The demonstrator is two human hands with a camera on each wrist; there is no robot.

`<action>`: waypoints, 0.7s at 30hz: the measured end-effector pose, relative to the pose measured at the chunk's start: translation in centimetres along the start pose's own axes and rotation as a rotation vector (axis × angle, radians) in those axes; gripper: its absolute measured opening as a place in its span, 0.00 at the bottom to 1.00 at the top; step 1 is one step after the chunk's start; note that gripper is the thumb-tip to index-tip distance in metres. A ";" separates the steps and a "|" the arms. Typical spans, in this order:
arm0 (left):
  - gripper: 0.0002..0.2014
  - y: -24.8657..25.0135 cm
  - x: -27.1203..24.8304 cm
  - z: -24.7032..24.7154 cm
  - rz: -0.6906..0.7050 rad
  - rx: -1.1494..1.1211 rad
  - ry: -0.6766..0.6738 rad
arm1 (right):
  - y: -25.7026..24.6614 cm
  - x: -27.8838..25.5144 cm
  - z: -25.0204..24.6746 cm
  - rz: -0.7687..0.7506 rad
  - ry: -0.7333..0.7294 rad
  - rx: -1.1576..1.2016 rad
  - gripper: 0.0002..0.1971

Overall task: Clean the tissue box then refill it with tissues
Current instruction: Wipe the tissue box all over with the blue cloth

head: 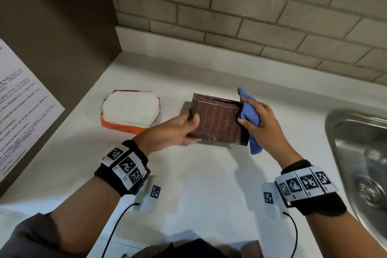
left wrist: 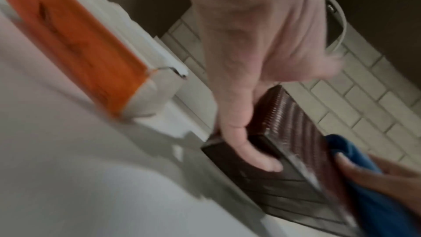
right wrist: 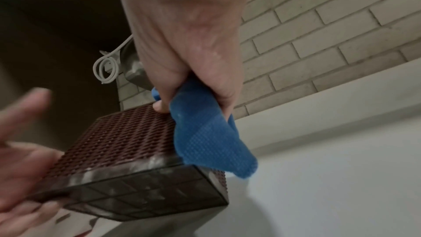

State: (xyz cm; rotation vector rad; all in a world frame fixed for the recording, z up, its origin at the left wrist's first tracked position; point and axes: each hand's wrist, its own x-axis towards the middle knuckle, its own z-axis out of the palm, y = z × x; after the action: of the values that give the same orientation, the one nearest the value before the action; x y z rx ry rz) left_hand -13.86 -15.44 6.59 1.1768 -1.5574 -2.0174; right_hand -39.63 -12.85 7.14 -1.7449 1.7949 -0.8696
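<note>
2 hands: left hand (head: 178, 131) grips tissue box (head: 219, 122); right hand (head: 261, 123) clutches cloth (head: 249, 115), hiding box's right end.

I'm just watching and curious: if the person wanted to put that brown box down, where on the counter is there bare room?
Bare counter lies in front of the brown tissue box, between the wrists, and behind it up to the brick wall. It is tighter on the left by the orange tissue pack, and the sink borders the right.
</note>
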 end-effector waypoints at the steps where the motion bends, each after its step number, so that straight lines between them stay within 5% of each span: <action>1: 0.51 -0.4 0.0 -0.5 0.022 0.117 -0.004 | -0.1 0.3 -0.1 0.011 -0.007 -0.003 0.26; 4: 0.71 -1.0 0.5 -1.4 0.073 0.379 0.086 | -0.4 0.9 0.0 0.000 -0.028 -0.016 0.24; 8: 0.64 -1.0 1.4 -1.7 0.301 0.588 0.227 | -0.6 1.4 0.0 0.006 -0.020 -0.016 0.25; 12: 0.59 -1.4 1.7 -1.6 0.292 0.654 0.337 | -1.1 1.5 -0.3 0.038 -0.013 0.011 0.24; 21: 0.53 -2.3 1.4 -0.8 0.196 0.107 0.062 | -0.8 1.0 0.1 0.012 -0.064 -0.034 0.24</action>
State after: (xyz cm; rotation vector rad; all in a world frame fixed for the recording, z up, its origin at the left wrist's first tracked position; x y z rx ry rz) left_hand -13.57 -16.13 3.83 1.0679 -1.6963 -1.7769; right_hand -39.06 -13.86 7.77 -1.7615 1.7868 -0.7741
